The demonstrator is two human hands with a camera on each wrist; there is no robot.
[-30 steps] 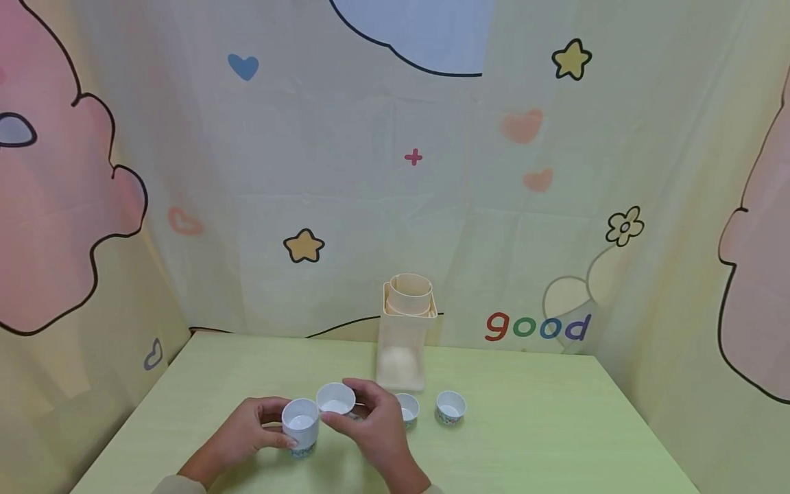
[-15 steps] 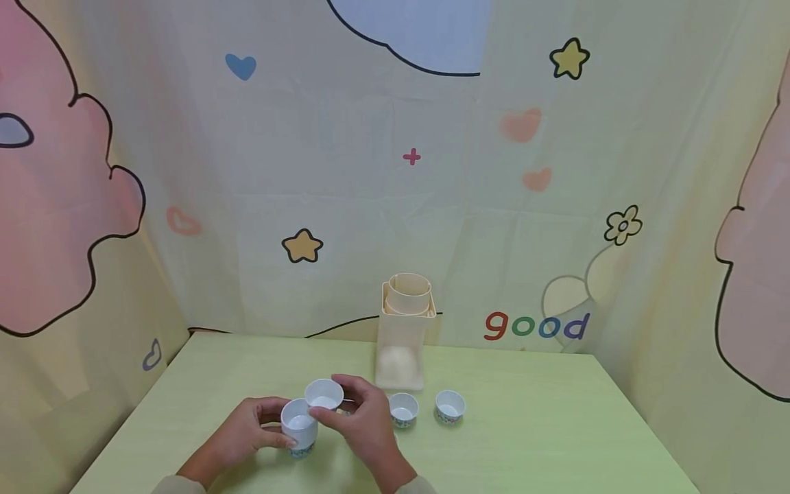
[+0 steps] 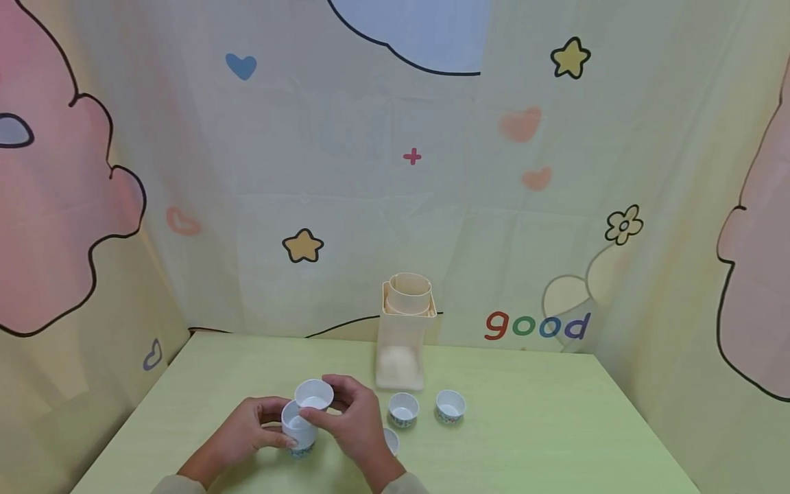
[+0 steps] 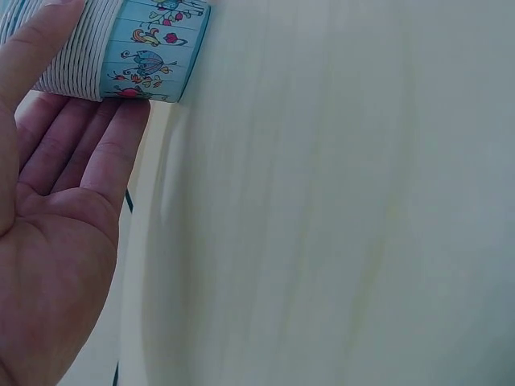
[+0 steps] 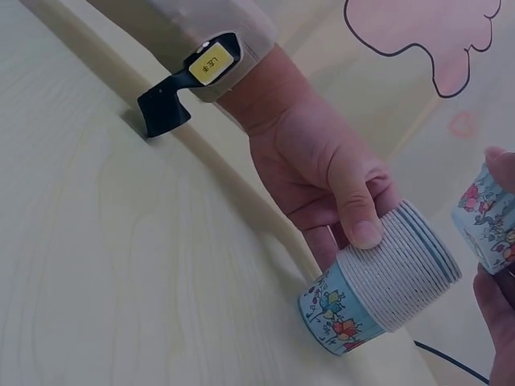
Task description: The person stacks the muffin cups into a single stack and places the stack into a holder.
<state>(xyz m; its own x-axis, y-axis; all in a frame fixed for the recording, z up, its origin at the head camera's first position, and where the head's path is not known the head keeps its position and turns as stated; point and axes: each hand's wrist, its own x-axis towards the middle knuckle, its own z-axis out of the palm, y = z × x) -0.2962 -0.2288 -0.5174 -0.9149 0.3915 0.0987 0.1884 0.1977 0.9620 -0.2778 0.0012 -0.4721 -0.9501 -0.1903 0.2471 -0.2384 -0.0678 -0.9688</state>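
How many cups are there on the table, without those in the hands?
3: the rightmost cup, the middle cup left of it, and a nearer cup partly hidden by the right hand. Others may be hidden.

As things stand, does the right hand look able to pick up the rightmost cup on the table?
Probably not yet: the right hand holds another cup near the mouth of the stack. The rightmost cup itself looks open to reach, with nothing over it.

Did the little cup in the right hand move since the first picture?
Yes, in the head view the cup in the right hand has moved left, away from the beige stand and toward the cup stack in the left hand.
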